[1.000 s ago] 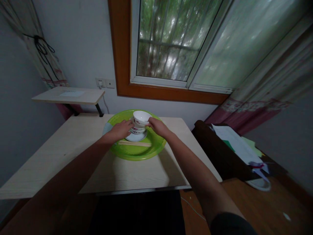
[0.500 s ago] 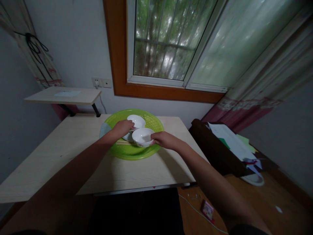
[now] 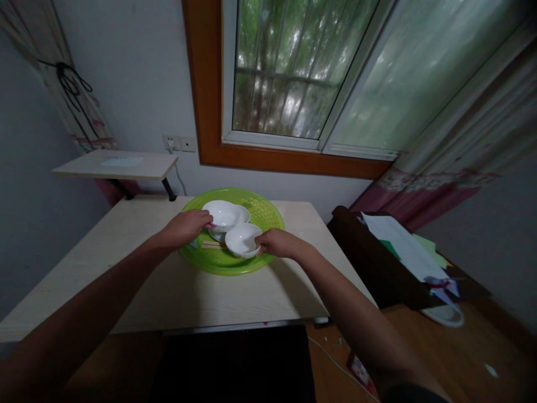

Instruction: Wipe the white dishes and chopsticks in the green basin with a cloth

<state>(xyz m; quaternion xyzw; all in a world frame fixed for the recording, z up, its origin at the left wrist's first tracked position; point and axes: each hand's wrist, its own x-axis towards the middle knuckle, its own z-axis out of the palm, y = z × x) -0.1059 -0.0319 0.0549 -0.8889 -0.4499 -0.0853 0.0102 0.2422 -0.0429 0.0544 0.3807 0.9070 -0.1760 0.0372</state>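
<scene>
While left hand (image 3: 187, 226) grips left bowl (image 3: 222, 214) by rim, right hand (image 3: 279, 243) pinches front bowl (image 3: 242, 239); both bowls over green tray (image 3: 235, 270) on surface (image 3: 235, 302), chopsticks (image 3: 213, 245) partly hidden by front bowl.

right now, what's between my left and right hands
In the head view: a bowl in your left hand, another bowl in your right hand, a half-hidden dish, a plate and chopsticks.
</scene>
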